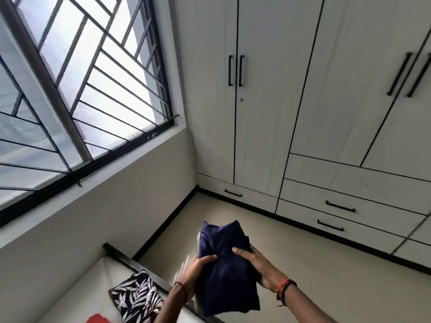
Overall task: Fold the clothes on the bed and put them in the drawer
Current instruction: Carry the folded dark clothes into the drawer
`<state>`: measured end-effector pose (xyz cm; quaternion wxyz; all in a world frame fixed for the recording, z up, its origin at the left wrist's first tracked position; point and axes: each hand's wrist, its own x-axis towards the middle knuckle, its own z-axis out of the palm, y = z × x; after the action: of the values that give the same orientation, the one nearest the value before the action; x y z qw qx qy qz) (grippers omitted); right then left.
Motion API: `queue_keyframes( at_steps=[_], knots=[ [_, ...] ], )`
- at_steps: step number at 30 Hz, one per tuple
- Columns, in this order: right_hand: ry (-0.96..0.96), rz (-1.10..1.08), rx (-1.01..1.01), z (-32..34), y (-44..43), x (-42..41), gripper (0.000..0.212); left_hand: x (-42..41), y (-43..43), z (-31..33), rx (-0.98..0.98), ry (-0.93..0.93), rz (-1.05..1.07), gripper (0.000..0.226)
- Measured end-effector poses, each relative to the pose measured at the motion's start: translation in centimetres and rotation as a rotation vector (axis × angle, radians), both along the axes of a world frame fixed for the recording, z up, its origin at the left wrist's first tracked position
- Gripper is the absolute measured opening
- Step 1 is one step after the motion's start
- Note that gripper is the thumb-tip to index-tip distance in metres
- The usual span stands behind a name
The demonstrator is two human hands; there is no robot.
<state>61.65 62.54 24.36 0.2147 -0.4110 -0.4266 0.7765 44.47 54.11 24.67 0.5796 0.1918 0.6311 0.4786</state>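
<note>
White wardrobe drawers (373, 214) ahead are all closed; the folded navy garment (226, 276) is held over the floor (314, 276) just beside the bed (77, 294), left grip (196, 269) and right grip (258, 264) both clamped on its sides. Freeing one to pull a drawer could let the folds slump open

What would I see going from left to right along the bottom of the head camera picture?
Red cloth → leaf-print cloth → left hand → folded navy garment → right hand.
</note>
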Motion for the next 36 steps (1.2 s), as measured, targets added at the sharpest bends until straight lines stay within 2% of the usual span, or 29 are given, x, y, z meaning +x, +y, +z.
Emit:
queue_keyframes(
  at_steps=[3, 7, 11, 14, 16, 21, 25, 29, 33, 36],
  knots=[
    [0.011, -0.052, -0.002, -0.3, 1.9, 2.4, 0.057, 2.1, 2.6, 0.5, 0.030, -0.010, -0.045, 0.047],
    [0.019, -0.104, -0.005, -0.4, 4.6, 5.5, 0.049, 4.8, 6.4, 0.4, 0.030, -0.005, -0.096, 0.039],
    [0.033, -0.165, -0.016, -0.8, 9.0, 9.7, 0.046, 9.1, 11.8, 0.3, 0.035, -0.007, -0.171, 0.044],
    [0.031, -0.182, -0.013, -0.7, 12.6, 13.3, 0.046, 12.4, 15.7, 0.3, 0.010, -0.005, -0.219, 0.028],
    [0.043, -0.216, -0.020, -1.2, 15.4, 16.7, 0.046, 15.5, 19.3, 0.1, -0.009, -0.003, -0.278, 0.027],
    [0.045, -0.288, -0.051, -1.7, 20.9, 23.5, 0.041, 21.9, 26.4, -0.7, -0.035, -0.033, -0.366, 0.035],
    [0.013, -0.344, -0.070, -2.4, 25.0, 28.1, 0.046, 26.5, 31.2, -1.2, -0.050, -0.058, -0.407, 0.042],
    [0.009, -0.403, -0.082, -4.0, 27.9, 31.9, 0.048, 30.4, 34.7, -2.4, -0.076, -0.050, -0.434, 0.037],
    [0.008, -0.454, -0.107, -5.7, 29.7, 33.6, 0.046, 32.3, 37.4, -4.0, -0.111, -0.024, -0.434, 0.057],
    [0.008, -0.479, -0.127, -6.5, 31.9, 34.5, 0.044, 33.4, 39.9, -5.2, -0.116, -0.008, -0.428, 0.042]
  ],
)
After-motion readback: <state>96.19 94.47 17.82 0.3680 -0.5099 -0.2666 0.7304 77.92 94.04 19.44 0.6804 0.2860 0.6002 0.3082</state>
